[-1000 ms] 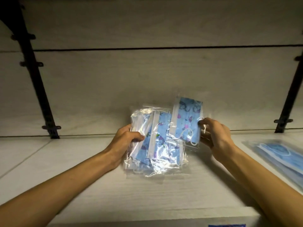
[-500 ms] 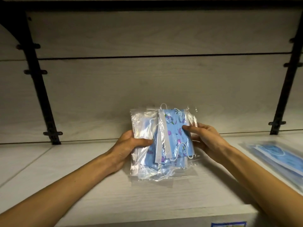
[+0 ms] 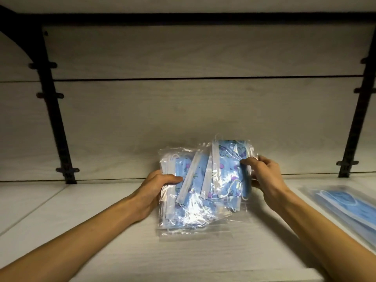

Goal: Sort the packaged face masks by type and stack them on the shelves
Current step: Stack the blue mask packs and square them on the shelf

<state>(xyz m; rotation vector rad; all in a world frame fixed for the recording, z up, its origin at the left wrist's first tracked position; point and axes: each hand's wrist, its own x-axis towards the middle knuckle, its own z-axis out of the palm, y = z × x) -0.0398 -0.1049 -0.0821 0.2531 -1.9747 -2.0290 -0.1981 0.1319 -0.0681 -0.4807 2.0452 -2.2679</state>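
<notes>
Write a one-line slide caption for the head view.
Both hands, left and right, hold packaged patterned masks on a shelf.

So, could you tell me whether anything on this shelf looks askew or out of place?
Yes: the printed mask packets are fanned out crookedly rather than squared up, held between the left hand and right hand. The plain blue packets lie flat to the right.

A pale wood-grain shelf (image 3: 101,231) carries a loose pile of patterned blue masks in clear packets (image 3: 195,210) near its back middle, and a flat stack of plain blue packaged masks (image 3: 345,208) at its right edge.
</notes>
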